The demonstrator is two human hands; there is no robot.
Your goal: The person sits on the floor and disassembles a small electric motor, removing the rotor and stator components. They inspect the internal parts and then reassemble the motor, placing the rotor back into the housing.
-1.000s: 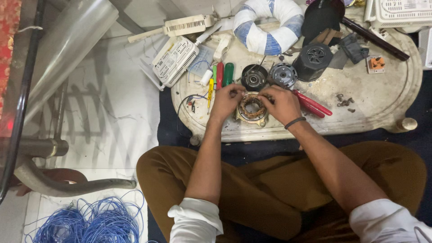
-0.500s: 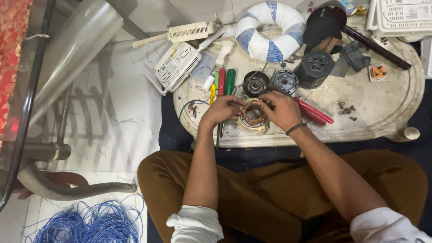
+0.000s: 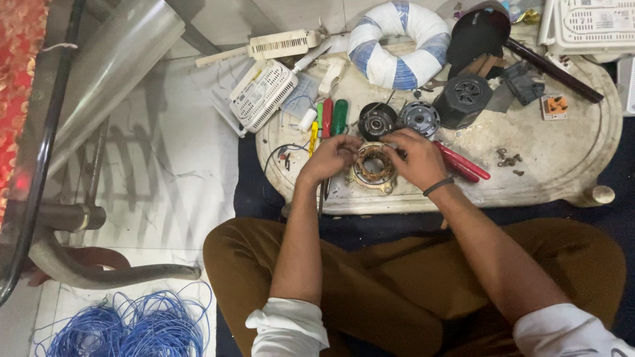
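Both grips, left hand [image 3: 333,157] and right hand [image 3: 415,158], grasp the round copper-wound stator [image 3: 374,167] near the pale desk [image 3: 562,165] edge.

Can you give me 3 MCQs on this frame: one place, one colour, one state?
1. Where is the blue wire coil?
A. on the floor, lower left
B. on the table
C. in the left hand

2. What colours is the ring cushion?
A. red and black
B. white and blue
C. all green

3. How is the stator held?
A. lying untouched
B. lifted by one hand
C. by both hands on the table

A: it lies on tiles by the knee. B: striped wrap. C: left hand and right hand flank it.
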